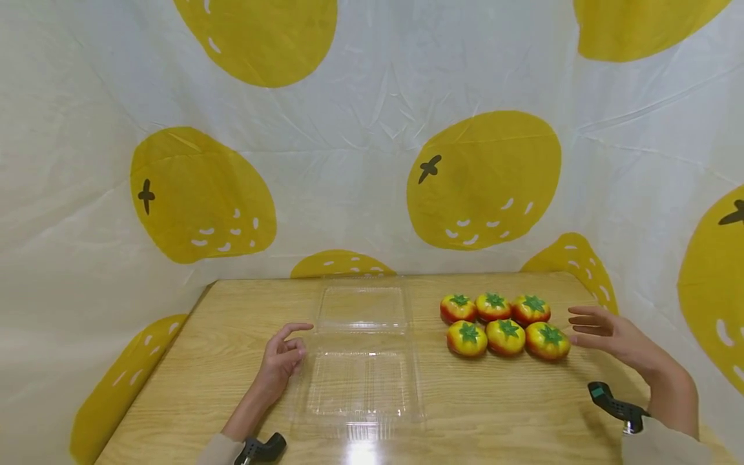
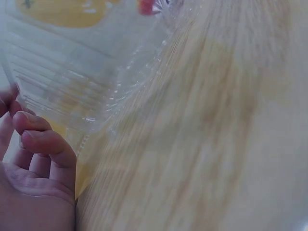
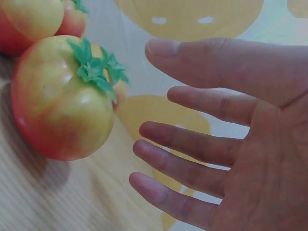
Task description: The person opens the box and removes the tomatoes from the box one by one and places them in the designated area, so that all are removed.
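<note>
A clear plastic clamshell box lies unfolded on the wooden table, its two halves one behind the other. My left hand is at the box's left edge, index finger reaching toward the fold and the other fingers loosely bent; the left wrist view shows the fingertips close by the clear wall. Several red-and-yellow tomatoes with green leafy tops sit in two rows right of the box. Beside the front right tomato is my right hand, fingers spread, holding nothing; a gap shows between them in the right wrist view.
The wooden table ends at the back against a white curtain printed with large yellow fruit. Bare tabletop shows between the box and the tomatoes. A black wrist device sits on the right sleeve, another on the left.
</note>
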Demonstrator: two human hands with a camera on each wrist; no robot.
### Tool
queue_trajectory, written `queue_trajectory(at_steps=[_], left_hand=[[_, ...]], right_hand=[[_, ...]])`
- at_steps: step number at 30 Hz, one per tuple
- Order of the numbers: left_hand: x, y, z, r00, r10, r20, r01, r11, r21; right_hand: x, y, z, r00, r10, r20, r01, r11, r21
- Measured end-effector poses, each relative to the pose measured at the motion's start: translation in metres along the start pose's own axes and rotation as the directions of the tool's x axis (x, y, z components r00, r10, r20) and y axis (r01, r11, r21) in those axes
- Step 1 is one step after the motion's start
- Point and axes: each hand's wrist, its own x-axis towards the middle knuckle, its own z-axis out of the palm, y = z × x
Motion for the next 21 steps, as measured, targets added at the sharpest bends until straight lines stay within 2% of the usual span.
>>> queue_trajectory(at_steps=[4,10,21], left_hand=[[0.000,0.000,0.000,1.000,-0.002,-0.004,0.002,0.999,0.035],[-0.001,-0.001,0.000,1.000,-0.011,-0.001,0.011,0.998,0.058],[-0.003,0.002,0.002,1.000,0.000,-0.008,0.000,0.998,0.062]], right_hand=[[-0.001,-0.005,-0.001,1.000,0.004,-0.026,-0.005,0.999,-0.035],[0.001,-0.015,-0.003,0.998,-0.035,-0.053,0.032,0.997,-0.070],[0.003,-0.033,0.000,0.998,-0.046,-0.040,0.043,0.995,-0.087]])
